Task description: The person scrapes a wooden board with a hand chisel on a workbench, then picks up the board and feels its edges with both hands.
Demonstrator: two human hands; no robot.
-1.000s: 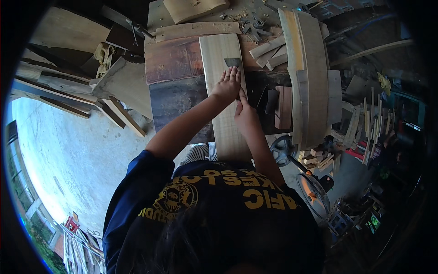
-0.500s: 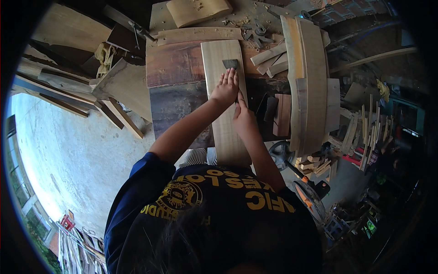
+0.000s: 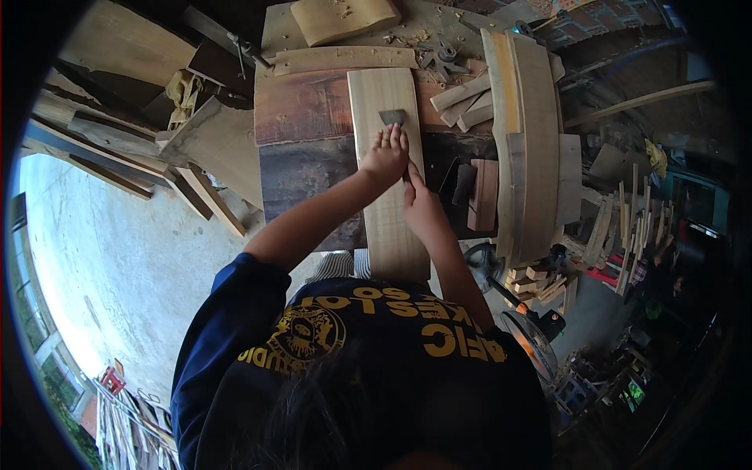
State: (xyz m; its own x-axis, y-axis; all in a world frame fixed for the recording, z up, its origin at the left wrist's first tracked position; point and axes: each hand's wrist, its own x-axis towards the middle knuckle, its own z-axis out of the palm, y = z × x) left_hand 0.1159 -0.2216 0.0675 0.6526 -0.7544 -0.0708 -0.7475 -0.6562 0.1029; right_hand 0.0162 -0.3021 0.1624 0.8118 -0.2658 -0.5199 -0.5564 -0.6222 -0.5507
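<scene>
A long pale wooden board (image 3: 385,94) lies lengthwise on the workbench, its near end by my waist. On its upper part rests a scraper (image 3: 392,117) with a dark, flared metal blade pointing away from me. My left hand (image 3: 385,157) presses on the scraper just behind the blade, fingers together and stretched forward along it. Behind it, my right hand (image 3: 424,207) is closed round the handle, which is mostly hidden. Both hands are close together above the board.
The workbench (image 3: 301,176) has a reddish far part and a blackened near part. Short wood offcuts (image 3: 464,102) and a reddish block (image 3: 484,196) lie right of the board. Long planks (image 3: 536,149) stand further right. Wood shavings and a curved piece (image 3: 345,19) lie at the back.
The scraper's blade and both hands have shifted slightly toward me along the board. My grip looks the same.
</scene>
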